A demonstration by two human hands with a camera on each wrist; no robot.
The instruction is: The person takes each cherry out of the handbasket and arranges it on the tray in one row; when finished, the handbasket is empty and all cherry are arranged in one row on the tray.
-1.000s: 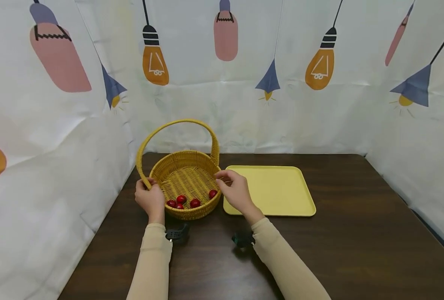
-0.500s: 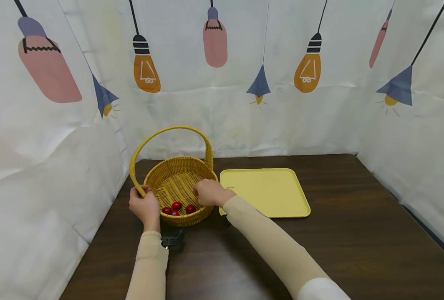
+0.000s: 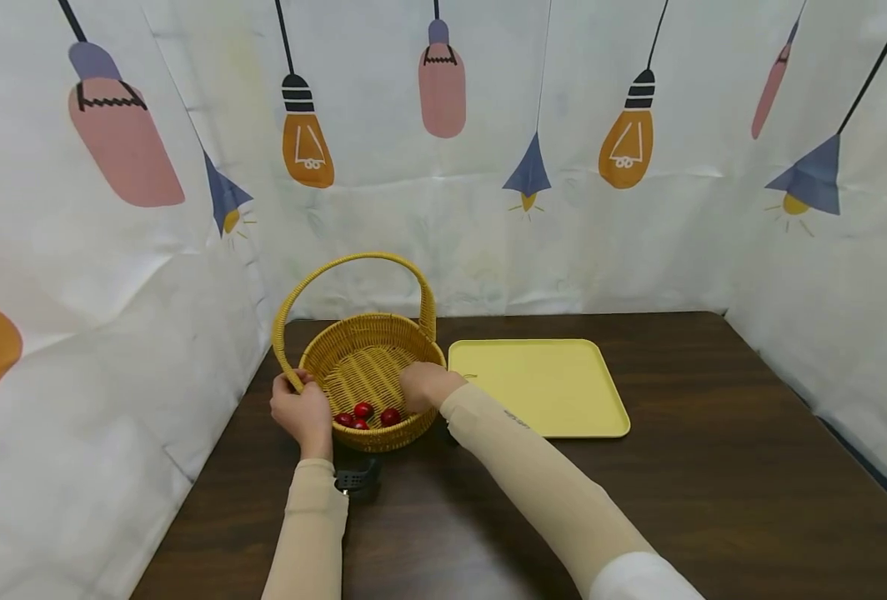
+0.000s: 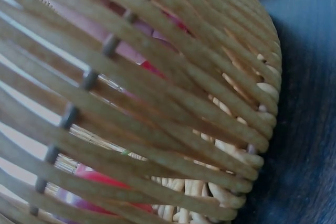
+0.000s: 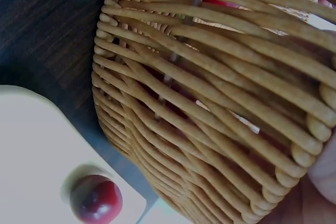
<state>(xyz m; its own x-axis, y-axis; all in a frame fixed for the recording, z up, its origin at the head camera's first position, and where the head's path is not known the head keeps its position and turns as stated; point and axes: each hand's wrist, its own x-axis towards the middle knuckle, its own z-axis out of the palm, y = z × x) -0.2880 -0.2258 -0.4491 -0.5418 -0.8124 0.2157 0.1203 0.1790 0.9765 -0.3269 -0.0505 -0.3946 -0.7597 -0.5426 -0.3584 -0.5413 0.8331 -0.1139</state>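
Observation:
My left hand (image 3: pixel 304 414) grips the yellow wicker basket (image 3: pixel 383 442) at its left side, where the handle meets the rim. The right hand (image 3: pixel 427 387) reaches over the right rim into the basket; its fingertips are hidden in the head view. Through the weave in the left wrist view, parts of this hand (image 4: pixel 128 51) show beside something red, but the grasp is unclear. Several dark red cherries (image 3: pixel 390 417) lie at the basket's near side. Another cherry (image 5: pixel 96 199) rests near a corner of the pale tray (image 5: pixel 37 156).
The yellow tray (image 3: pixel 548 392) lies flat just right of the basket, its near left corner behind the right forearm. Both stand on the dark wooden table (image 3: pixel 684 467). A white printed cloth (image 3: pixel 473 242) hangs behind and at both sides.
The right hand has moved left from beside the tray's edge down into the basket, over the place where a single cherry lay. The left hand keeps its hold on the basket.

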